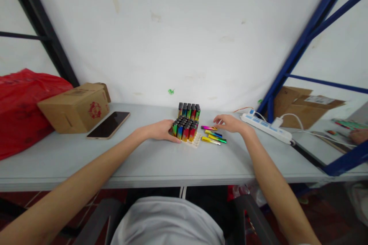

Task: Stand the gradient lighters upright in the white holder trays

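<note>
Upright lighters [185,128] with black tops and rainbow-coloured bodies stand packed in a white slotted tray [196,141]. Its front right slots show bare. My left hand [163,130] is wrapped round the left side of this tray and its lighters, thumb at the front; some fingers are hidden behind. My right hand [227,122] hovers with loosely bent fingers apart, over the right end of a pink-purple lighter [209,127]. Just below it lie a blue-and-yellow lighter [213,134], a green one [217,139] and a yellow one [211,140] on the table.
Another block of upright lighters [189,110] stands behind the tray. Left are a phone [109,125], a cardboard box [76,109] and a red plastic bag [25,107]. Right are a white power strip [267,127], a blue metal frame [299,49] and another person's hand [358,136].
</note>
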The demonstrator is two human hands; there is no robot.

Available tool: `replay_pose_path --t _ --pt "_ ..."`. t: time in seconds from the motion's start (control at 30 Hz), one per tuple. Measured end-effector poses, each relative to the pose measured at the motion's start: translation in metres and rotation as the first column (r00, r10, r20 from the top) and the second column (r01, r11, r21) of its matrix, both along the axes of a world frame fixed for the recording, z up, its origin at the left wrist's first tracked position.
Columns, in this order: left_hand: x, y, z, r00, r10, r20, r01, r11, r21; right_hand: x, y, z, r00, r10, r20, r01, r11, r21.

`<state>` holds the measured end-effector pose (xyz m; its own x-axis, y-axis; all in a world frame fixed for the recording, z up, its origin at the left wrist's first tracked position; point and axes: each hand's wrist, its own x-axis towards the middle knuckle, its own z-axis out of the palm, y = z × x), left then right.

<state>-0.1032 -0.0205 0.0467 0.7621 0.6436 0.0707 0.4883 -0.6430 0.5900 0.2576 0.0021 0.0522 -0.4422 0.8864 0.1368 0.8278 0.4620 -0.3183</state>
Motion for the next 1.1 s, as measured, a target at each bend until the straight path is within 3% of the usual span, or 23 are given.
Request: replay_pose_path --t 0.2,0.33,0.4,0.5,0.57,0.6,0.63,0.7,0.8,0.97,1.1 --pt "0.001 -0.001 0.000 1.000 -0.002 -0.013 0.002 1.000 0.012 -0.005 0.005 -0.008 0.998 0.057 -0.014 -0.057 0.997 -0.046" --pt "0.000 0.002 -0.002 1.000 0.002 -0.015 -0.002 0.999 0.038 -0.012 0.007 -0.010 0.957 0.077 -0.279 -0.086 0.996 -0.018" --pt "0.000 0.004 -0.003 1.000 0.004 -0.027 -0.003 0.999 0.044 -0.019 0.006 -0.009 0.867 0.049 -0.495 -0.065 0.998 -0.016" --pt "-0.001 0.004 -0.002 1.000 -0.015 -0.020 0.016 0.999 0.039 -0.033 0.003 -0.008 0.594 -0.026 -0.804 -0.079 0.993 -0.091" --pt "-0.001 0.002 -0.001 1.000 -0.026 0.000 0.026 0.999 0.027 -0.041 -0.001 -0.008 0.420 -0.083 -0.904 -0.162 0.973 -0.164" --pt "0.000 0.001 0.000 1.000 -0.029 0.008 0.028 0.999 0.020 -0.045 -0.003 -0.008 0.386 -0.104 -0.917 -0.205 0.959 -0.195" --pt "0.000 0.000 0.001 0.999 -0.029 0.014 0.029 0.999 0.015 -0.047 -0.005 -0.008 0.395 -0.113 -0.912 -0.239 0.946 -0.220" --pt "0.000 0.000 0.001 1.000 -0.027 0.016 0.026 1.000 0.010 -0.050 -0.007 -0.007 0.492 -0.100 -0.865 -0.259 0.931 -0.256" --pt "0.000 0.001 -0.001 1.000 -0.017 -0.002 0.017 1.000 0.014 -0.051 -0.009 -0.007 0.630 -0.088 -0.771 -0.205 0.940 -0.275" --pt "0.000 0.002 -0.001 0.999 0.011 -0.044 -0.009 0.999 0.039 -0.051 -0.010 -0.003 0.663 -0.057 -0.746 -0.215 0.941 -0.263" --pt "0.001 0.000 0.000 1.000 0.006 -0.014 -0.005 1.000 0.022 -0.051 -0.011 -0.002 0.735 -0.083 -0.673 -0.063 0.980 -0.190"
